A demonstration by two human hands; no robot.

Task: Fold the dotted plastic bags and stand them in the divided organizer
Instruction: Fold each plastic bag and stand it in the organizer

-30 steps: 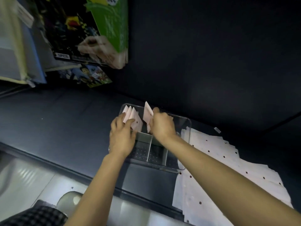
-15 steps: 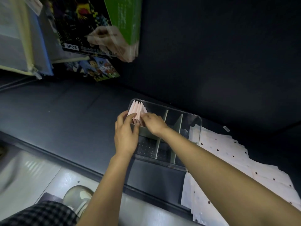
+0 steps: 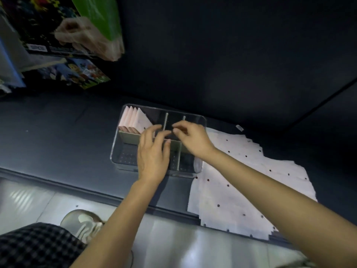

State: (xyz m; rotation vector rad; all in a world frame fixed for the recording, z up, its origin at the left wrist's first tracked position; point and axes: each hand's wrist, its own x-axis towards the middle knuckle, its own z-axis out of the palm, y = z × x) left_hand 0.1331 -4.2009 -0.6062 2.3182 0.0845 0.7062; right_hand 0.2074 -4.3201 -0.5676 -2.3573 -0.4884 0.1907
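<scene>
Head view, nearest first: a checked garment and a shoe are seen at the bottom edge, above a pale floor. Beyond these, on the dark counter [image 3: 58, 136], a loose pile of flat dotted bags [image 3: 241, 171] is spread to the right of the organizer, some hanging over the near edge. These are unfolded, so most of the work is judged to be left.

Further in, both hands are held over the clear organizer [image 3: 116, 149]. The left hand [image 3: 152, 153] is relaxed with fingers spread, and nothing is gripped by it. The right hand [image 3: 191, 138] is loosely curled with thumb and fingertips brought near each other; nothing can be made out between them, though motion blur leaves this uncertain.

At the far left compartment, a row of folded bags [image 3: 135, 118] is stood upright, leaning against one another. The middle and right compartments at the back appear to hold nothing, and the near compartments show only a dotted floor. One compartment is thus partly filled; a next bag is judged to need taking from the pile.

Far left, colourful boxes are hung or stacked.
</scene>
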